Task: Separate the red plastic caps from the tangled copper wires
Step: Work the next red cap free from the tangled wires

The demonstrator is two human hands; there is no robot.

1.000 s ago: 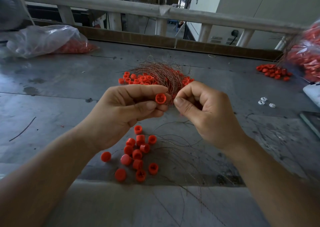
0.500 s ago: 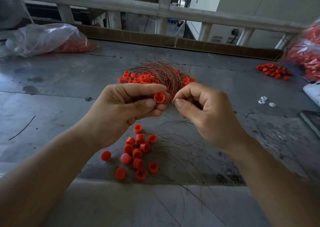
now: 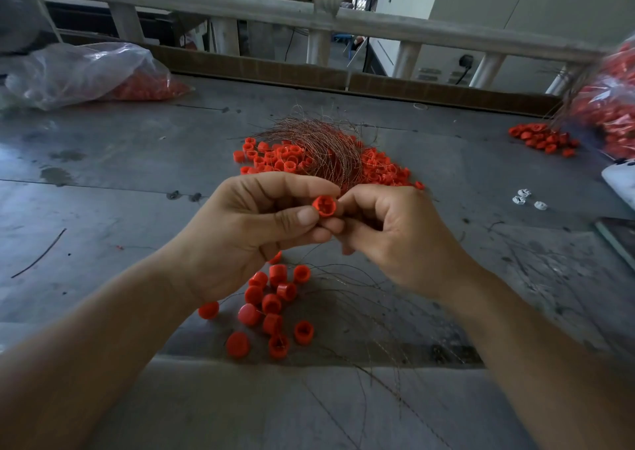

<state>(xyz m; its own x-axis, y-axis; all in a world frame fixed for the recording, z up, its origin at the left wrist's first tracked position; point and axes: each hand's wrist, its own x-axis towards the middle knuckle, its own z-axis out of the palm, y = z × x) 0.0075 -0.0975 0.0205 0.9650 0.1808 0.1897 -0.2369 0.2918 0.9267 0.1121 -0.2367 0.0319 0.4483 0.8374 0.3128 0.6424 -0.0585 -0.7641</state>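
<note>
The left hand (image 3: 240,240) holds a red cap (image 3: 324,205) above the surface (image 3: 120,192), pinched between thumb and curled fingers, open end towards the camera. The right hand (image 3: 395,240) has its fingers curled, tips against the cap's right side; whether they pinch the cap, a wire or nothing I cannot tell. Behind the hands a tangle of copper wires (image 3: 316,147) lies over a pile of red caps (image 3: 381,169). Below the hands a loose group of caps (image 3: 271,303) sits beside thin stray wires (image 3: 360,298). A plastic bag (image 3: 79,71) with red caps inside lies at the far left, and another bag (image 3: 615,106) at the far right
</note>
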